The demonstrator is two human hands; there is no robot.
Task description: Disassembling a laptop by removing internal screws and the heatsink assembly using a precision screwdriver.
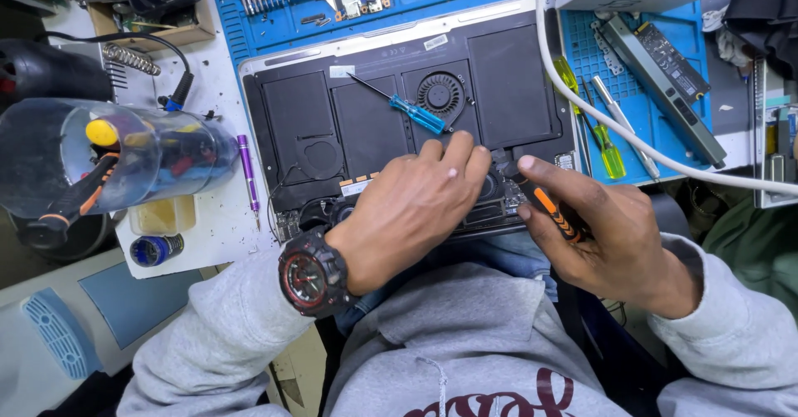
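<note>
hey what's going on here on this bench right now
A person in a grey hoodie is working on an opened laptop with its bottom cover off. The right hand holds an orange-and-black screwdriver with its tip at the laptop's near edge, while the left hand, a black-and-red watch on its wrist, rests fingers-down beside it. A blue screwdriver lies near the fan.
</note>
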